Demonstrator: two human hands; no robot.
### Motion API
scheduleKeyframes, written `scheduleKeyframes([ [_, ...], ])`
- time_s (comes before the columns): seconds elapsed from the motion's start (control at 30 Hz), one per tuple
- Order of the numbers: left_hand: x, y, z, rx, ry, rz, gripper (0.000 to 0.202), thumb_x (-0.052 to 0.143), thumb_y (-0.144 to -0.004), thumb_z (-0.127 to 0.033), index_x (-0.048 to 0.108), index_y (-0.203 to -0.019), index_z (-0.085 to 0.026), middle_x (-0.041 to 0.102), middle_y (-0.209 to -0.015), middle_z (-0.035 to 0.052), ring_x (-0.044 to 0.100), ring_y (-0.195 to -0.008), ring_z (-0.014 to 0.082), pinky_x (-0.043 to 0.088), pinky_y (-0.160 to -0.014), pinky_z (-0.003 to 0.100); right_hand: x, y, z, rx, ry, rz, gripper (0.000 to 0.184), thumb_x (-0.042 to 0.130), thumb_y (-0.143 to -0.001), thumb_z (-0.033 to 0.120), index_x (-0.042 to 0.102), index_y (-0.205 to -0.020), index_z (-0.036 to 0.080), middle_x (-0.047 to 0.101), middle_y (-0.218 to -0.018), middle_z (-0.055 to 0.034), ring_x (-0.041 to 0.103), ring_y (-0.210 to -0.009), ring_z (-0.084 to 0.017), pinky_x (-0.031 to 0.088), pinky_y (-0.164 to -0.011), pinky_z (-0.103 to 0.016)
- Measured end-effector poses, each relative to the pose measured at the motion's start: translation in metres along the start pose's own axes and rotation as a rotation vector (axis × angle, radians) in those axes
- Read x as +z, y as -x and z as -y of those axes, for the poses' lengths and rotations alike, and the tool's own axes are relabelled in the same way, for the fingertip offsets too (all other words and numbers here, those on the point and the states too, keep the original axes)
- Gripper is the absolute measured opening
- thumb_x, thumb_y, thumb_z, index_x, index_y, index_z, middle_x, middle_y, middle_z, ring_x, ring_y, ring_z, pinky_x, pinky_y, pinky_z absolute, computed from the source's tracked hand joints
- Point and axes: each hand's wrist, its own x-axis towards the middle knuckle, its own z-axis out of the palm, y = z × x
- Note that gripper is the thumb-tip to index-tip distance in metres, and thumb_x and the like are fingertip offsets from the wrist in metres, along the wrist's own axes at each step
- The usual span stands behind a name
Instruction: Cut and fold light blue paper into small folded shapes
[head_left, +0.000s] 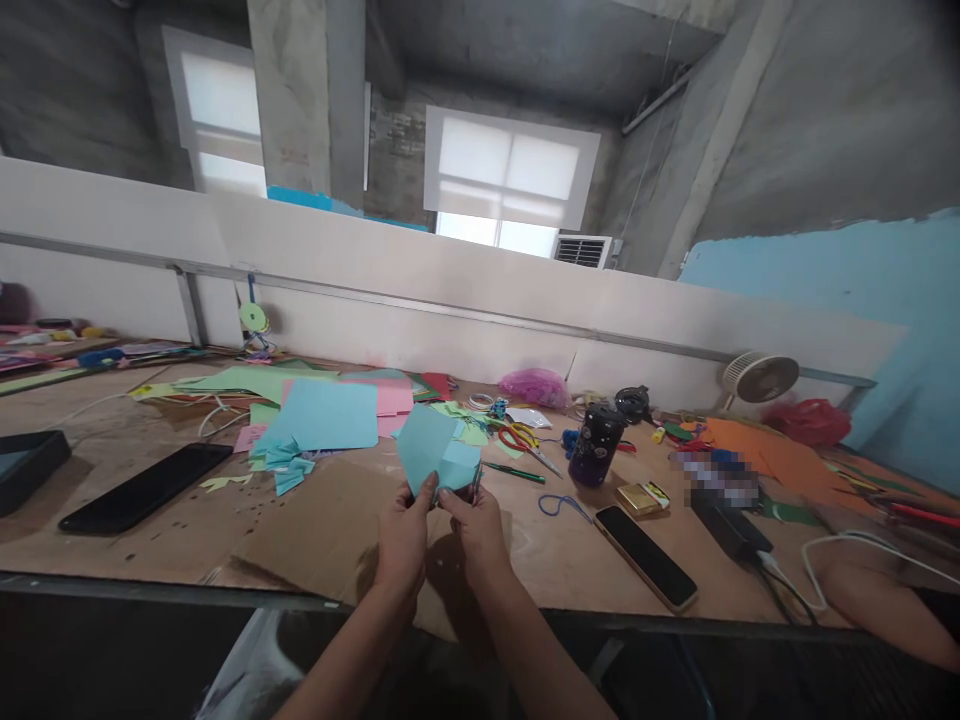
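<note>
Both my hands hold a folded light blue paper piece (435,452) above the front middle of the wooden table (187,540). My left hand (403,535) pinches its lower edge with the thumb up. My right hand (474,528) grips the same lower edge from the right, fingers closed. A brown cardboard sheet (315,525) lies just under my hands. Loose blue, pink and green paper sheets (322,412) are spread behind to the left.
A black phone (146,487) and dark tray (26,465) lie left. Scissors (525,442), a green pen (514,472), a dark bottle (596,445), another phone (646,555), a power strip (731,525) and a small fan (759,378) sit right. Another person's arm (885,605) rests far right.
</note>
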Motion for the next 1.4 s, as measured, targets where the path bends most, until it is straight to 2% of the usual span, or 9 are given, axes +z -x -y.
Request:
scheduleKeyframes([
  [0.2,-0.009,0.003,-0.005,-0.048,-0.099,-0.093,0.041,0.073,-0.065,-0.055,0.068,-0.075,-0.016,0.069,-0.068,0.0030,0.063,-0.069,0.0211,0.045,-0.064,0.029,-0.027,-0.009,0.012,-0.144,0.118,-0.212,0.024,0.071,-0.067,0.038,0.059,-0.070,0.018,0.058,-0.064,0.0012,0.046,-0.057,-0.012,0.030,-0.053,-0.024],
  [0.27,-0.016,-0.002,-0.008,-0.063,-0.125,-0.117,0.043,0.073,-0.064,-0.057,0.067,-0.075,-0.016,0.068,-0.066,0.0029,0.062,-0.067,0.0209,0.043,-0.060,0.028,-0.036,-0.004,0.022,-0.204,0.242,-0.190,0.022,0.066,-0.073,0.038,0.059,-0.071,0.018,0.059,-0.066,0.0005,0.050,-0.063,-0.014,0.033,-0.056,-0.025],
  [0.4,-0.030,-0.012,-0.010,-0.087,-0.171,-0.153,0.047,0.074,-0.060,-0.060,0.067,-0.072,-0.014,0.066,-0.064,0.0042,0.060,-0.062,0.0190,0.041,-0.056,0.026,-0.050,0.034,0.041,-0.190,0.779,0.237,0.015,0.064,-0.075,0.031,0.069,-0.080,0.018,0.065,-0.074,-0.0009,0.054,-0.067,-0.015,0.038,-0.061,-0.025],
  [0.5,-0.032,-0.013,-0.011,-0.132,-0.156,-0.127,0.050,0.075,-0.058,-0.060,0.068,-0.076,-0.014,0.067,-0.064,0.0054,0.059,-0.060,0.0189,0.037,-0.050,0.024,-0.058,0.068,0.046,-0.258,1.100,0.538,0.039,0.074,-0.065,0.028,0.069,-0.103,0.028,0.067,-0.106,-0.0005,0.060,-0.076,-0.015,0.039,-0.066,-0.023],
  [0.67,-0.028,-0.012,-0.018,-0.143,-0.102,-0.070,0.047,0.077,-0.057,-0.054,0.070,-0.081,-0.014,0.071,-0.073,0.0063,0.061,-0.062,0.0185,0.042,-0.054,0.025,-0.079,0.086,0.041,-0.341,1.387,0.627,0.051,0.056,-0.068,0.005,0.067,-0.107,0.036,0.064,-0.121,0.0040,0.065,-0.088,-0.015,0.038,-0.069,-0.021],
  [0.83,-0.025,-0.018,-0.025,-0.126,-0.083,0.003,0.044,0.078,-0.057,-0.051,0.070,-0.080,-0.015,0.071,-0.074,0.0044,0.060,-0.062,0.0166,0.047,-0.063,0.027,-0.090,0.080,0.050,-0.258,1.206,0.615,0.046,0.054,-0.068,0.002,0.071,-0.098,0.031,0.068,-0.110,0.0015,0.065,-0.090,-0.016,0.040,-0.073,-0.022],
  [0.97,-0.027,-0.021,-0.022,-0.122,-0.143,0.073,0.044,0.077,-0.057,-0.053,0.069,-0.075,-0.014,0.068,-0.067,0.0033,0.061,-0.063,0.0185,0.047,-0.064,0.028,-0.085,0.062,0.057,-0.157,0.958,0.430,0.014,0.063,-0.079,0.027,0.073,-0.088,0.021,0.066,-0.086,-0.0033,0.059,-0.078,-0.018,0.040,-0.066,-0.026],
  [1.17,-0.033,-0.019,-0.017,-0.061,-0.283,0.137,0.039,0.071,-0.066,-0.054,0.069,-0.072,-0.016,0.066,-0.063,0.0015,0.060,-0.062,0.0191,0.044,-0.060,0.026,-0.077,0.025,0.037,0.034,0.480,0.194,0.036,0.064,-0.078,0.052,0.061,-0.082,0.017,0.046,-0.063,0.0031,0.042,-0.056,-0.011,0.033,-0.055,-0.024],
  [1.4,-0.033,-0.015,-0.022,-0.063,-0.232,0.157,0.042,0.070,-0.067,-0.056,0.070,-0.075,-0.015,0.069,-0.072,0.0047,0.059,-0.066,0.0193,0.043,-0.062,0.026,-0.061,0.025,0.036,0.103,0.415,0.255,0.040,0.049,-0.087,0.058,0.059,-0.102,0.022,0.045,-0.068,0.0043,0.034,-0.051,-0.008,0.023,-0.046,-0.021],
])
